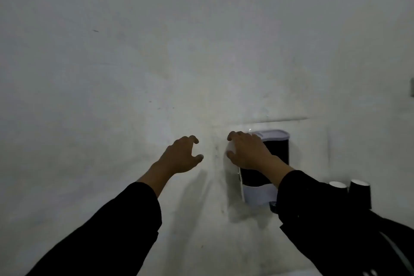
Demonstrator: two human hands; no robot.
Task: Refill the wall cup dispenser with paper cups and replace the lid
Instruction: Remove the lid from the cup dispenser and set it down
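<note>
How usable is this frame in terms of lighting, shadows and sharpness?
Head view: dim and grainy, with soft edges; brightest patch on the wall near the left hand; both arms cast soft shadows below; the dispenser under the right hand shows little dark detail; corners darken.

dispenser (277, 152): wall-mounted, upright, dark stack inside | lid (272, 135): white, on top | paper cups (349, 188): black, right

Dim light, scuffed pale wall (156, 63)
</note>
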